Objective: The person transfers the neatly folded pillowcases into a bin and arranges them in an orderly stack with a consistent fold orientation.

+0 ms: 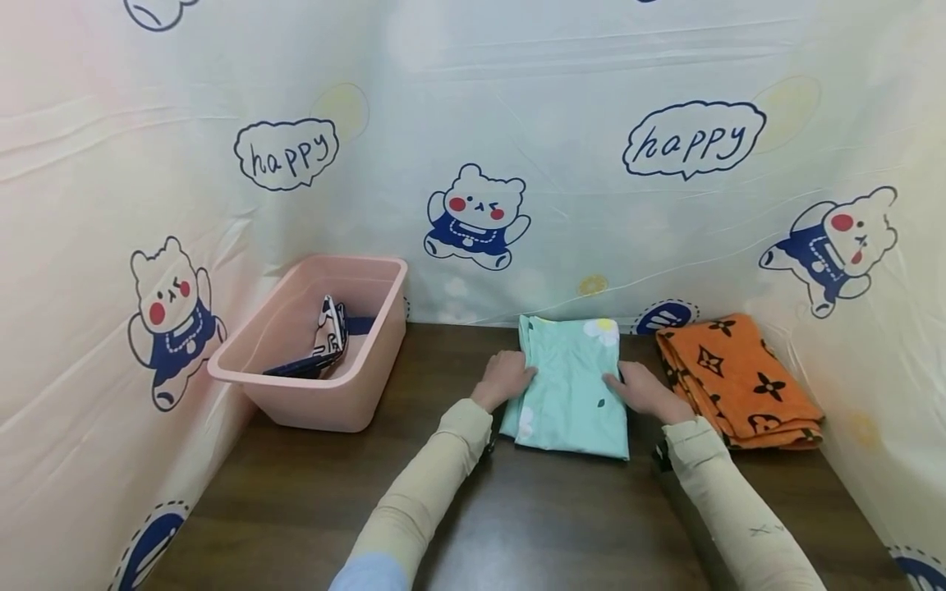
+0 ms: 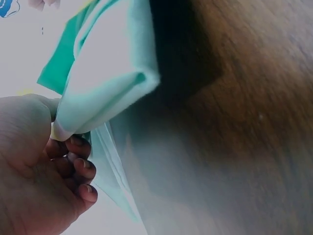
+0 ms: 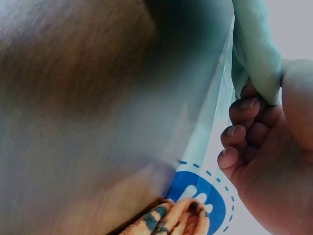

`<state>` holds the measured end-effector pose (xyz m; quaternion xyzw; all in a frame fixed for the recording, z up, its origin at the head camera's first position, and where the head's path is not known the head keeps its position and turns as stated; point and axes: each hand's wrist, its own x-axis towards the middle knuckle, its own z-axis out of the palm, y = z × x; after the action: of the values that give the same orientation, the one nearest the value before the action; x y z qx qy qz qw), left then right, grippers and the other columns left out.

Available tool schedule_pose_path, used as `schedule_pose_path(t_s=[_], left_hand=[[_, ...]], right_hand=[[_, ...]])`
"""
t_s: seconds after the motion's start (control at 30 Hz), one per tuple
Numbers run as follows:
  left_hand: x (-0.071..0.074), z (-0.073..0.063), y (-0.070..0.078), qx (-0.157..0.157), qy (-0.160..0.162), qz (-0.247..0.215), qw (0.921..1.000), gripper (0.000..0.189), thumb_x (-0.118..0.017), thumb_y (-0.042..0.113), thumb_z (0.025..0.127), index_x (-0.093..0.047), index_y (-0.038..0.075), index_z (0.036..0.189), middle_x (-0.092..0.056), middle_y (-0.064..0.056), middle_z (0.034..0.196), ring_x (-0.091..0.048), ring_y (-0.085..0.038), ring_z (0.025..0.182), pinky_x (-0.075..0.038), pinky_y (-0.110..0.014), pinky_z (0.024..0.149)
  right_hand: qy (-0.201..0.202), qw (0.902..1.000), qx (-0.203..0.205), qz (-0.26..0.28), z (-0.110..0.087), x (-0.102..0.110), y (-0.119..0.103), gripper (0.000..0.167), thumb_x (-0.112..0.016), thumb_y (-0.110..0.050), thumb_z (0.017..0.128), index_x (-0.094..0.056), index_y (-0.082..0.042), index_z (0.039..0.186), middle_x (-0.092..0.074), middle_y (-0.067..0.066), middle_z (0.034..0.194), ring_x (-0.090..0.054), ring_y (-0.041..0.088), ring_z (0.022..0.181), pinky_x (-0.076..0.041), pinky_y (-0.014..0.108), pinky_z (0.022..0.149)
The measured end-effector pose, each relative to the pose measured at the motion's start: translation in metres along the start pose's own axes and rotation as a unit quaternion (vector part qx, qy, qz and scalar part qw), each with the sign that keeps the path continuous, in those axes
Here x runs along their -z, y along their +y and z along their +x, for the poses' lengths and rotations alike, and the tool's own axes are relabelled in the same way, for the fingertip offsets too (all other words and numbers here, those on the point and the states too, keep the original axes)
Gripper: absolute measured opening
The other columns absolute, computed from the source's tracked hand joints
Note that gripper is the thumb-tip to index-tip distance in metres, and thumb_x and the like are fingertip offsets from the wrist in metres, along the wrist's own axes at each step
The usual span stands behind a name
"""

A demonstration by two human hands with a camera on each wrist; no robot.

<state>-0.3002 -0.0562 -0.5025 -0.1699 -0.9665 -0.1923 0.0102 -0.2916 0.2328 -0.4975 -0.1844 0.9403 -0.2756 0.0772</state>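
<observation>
A mint-green cloth (image 1: 569, 394) with white flower prints, folded into a rectangle, is held between both hands above the dark table. My left hand (image 1: 506, 377) pinches its left edge; in the left wrist view the thumb and curled fingers of that hand (image 2: 44, 156) close on the layered fold. On the opposite side my right hand (image 1: 639, 387) grips the right edge, and the right wrist view shows its fingers (image 3: 239, 129) curled at the cloth (image 3: 257, 49). Right of that hand lies a folded orange cloth (image 1: 739, 382) with black motifs.
At the back left stands a pink plastic bin (image 1: 355, 402) with a navy-and-white folded item (image 1: 328, 336) inside. A printed curtain (image 1: 562, 123) surrounds the brown wooden table (image 1: 532, 525) at the back and both sides.
</observation>
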Motion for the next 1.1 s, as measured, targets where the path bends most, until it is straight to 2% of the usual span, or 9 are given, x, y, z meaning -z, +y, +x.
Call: schedule_pose_path(t_s=[0.17,0.33,0.47,0.67,1.1], left_hand=[[0.001,-0.003,0.001,0.002,0.019,0.044,0.9988,0.044,-0.053,0.032,0.107,-0.053,0.012,0.068,-0.048,-0.005,0.063,-0.051,-0.024,0.062,-0.042,-0.035,0.064],[0.001,-0.007,0.002,0.018,0.032,0.093,0.9949,0.036,-0.052,0.034,0.107,-0.064,0.009,0.084,-0.060,-0.009,0.082,-0.056,-0.028,0.082,-0.047,-0.040,0.081],[0.002,-0.007,0.004,0.013,0.041,0.106,0.9934,0.035,-0.051,0.034,0.107,-0.064,0.008,0.086,-0.061,-0.009,0.085,-0.055,-0.028,0.084,-0.046,-0.041,0.083],[0.007,-0.005,0.006,0.008,0.046,0.119,0.9917,0.036,-0.052,0.035,0.107,-0.065,0.009,0.085,-0.061,-0.009,0.084,-0.056,-0.028,0.084,-0.047,-0.041,0.084],[0.010,-0.006,0.004,0.006,0.042,0.120,0.9919,0.037,-0.053,0.033,0.107,-0.063,0.010,0.079,-0.060,-0.008,0.079,-0.056,-0.026,0.079,-0.047,-0.039,0.079]], right_hand=[[0.039,0.9977,0.009,-0.054,0.001,-0.003,-0.005,0.024,-0.049,-0.023,0.108,-0.055,-0.003,0.094,-0.050,0.006,0.072,-0.050,0.018,0.060,-0.042,0.032,0.056],[0.075,0.9882,0.031,-0.130,0.003,-0.005,-0.010,0.031,-0.051,-0.023,0.107,-0.052,-0.006,0.081,-0.045,0.007,0.068,-0.043,0.020,0.058,-0.036,0.033,0.055],[0.097,0.9816,0.036,-0.161,0.002,-0.004,-0.012,0.033,-0.052,-0.022,0.106,-0.051,-0.006,0.078,-0.044,0.007,0.067,-0.042,0.022,0.060,-0.034,0.034,0.057],[0.112,0.9769,0.039,-0.177,0.001,-0.002,-0.014,0.034,-0.051,-0.022,0.106,-0.050,-0.005,0.077,-0.043,0.008,0.068,-0.042,0.024,0.062,-0.035,0.035,0.059],[0.104,0.9796,0.027,-0.170,0.005,-0.008,-0.013,0.033,-0.051,-0.024,0.106,-0.051,-0.005,0.079,-0.044,0.007,0.069,-0.042,0.024,0.064,-0.034,0.035,0.061]])
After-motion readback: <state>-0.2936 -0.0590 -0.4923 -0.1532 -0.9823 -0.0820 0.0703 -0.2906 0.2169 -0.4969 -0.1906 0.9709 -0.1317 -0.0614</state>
